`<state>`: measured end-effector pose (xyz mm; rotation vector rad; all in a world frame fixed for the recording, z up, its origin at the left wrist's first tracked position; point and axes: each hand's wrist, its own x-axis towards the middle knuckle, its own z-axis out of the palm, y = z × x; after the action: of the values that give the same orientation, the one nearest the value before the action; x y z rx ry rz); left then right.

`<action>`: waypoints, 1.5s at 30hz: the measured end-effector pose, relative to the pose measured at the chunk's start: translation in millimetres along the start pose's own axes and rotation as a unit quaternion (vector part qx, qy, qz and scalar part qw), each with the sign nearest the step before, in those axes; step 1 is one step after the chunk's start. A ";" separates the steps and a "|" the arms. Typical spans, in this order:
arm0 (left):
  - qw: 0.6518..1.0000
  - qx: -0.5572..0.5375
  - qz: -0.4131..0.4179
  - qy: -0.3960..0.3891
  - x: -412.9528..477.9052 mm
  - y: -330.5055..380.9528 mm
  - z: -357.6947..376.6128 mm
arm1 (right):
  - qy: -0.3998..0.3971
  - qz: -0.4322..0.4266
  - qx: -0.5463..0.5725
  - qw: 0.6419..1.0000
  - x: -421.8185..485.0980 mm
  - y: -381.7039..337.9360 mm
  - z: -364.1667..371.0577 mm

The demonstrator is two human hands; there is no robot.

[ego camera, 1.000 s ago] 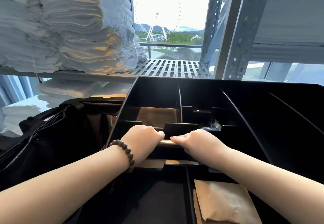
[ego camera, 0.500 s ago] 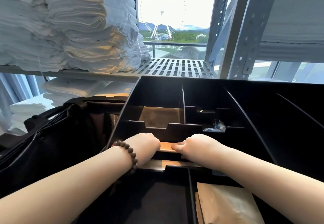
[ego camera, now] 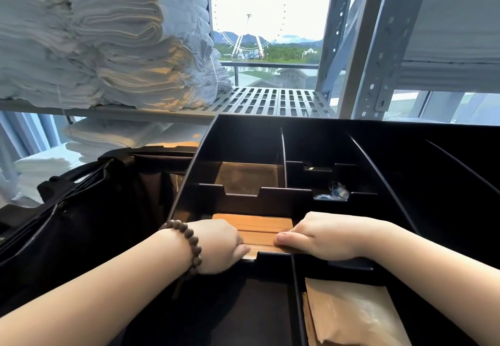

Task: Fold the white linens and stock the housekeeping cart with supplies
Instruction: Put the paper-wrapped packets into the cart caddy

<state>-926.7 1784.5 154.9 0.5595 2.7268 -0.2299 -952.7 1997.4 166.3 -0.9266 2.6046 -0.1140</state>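
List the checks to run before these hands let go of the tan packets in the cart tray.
1. Left hand grips the left end of the tan packets: ok.
2. Right hand holds their right end, thumb on top: ok.
3. Packets sit within one compartment of the black tray: ok.
4. Packets flat on the bottom: cannot tell, hands hide the ends.
5. Stack edges aligned: ok where visible.
6. Paper bags in the near compartment apart from the hands: ok.

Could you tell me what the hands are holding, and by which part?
A stack of tan packets in the cart tray: left hand grips its left end, right hand its right end, thumb on top.
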 end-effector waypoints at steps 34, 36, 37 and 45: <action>0.887 -0.185 0.107 0.409 -59.0 91.1 -4.2 | 0.410 0.173 0.022 0.895 -131.0 -55.1 29.4; 0.876 -0.190 0.139 0.422 -60.4 114.1 -5.0 | 0.435 0.206 0.024 0.877 -155.0 -57.4 37.0; 0.870 -0.195 0.155 0.426 -60.8 125.3 -5.5 | 0.446 0.222 0.022 0.867 -167.2 -58.7 41.8; 0.830 -0.216 0.281 0.431 -70.5 195.5 -4.0 | 0.505 0.338 0.025 0.794 -248.5 -77.6 89.6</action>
<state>-787.4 1938.3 167.3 1.5659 3.0327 0.9966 -695.9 2096.0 177.6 0.2989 3.6813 -0.6201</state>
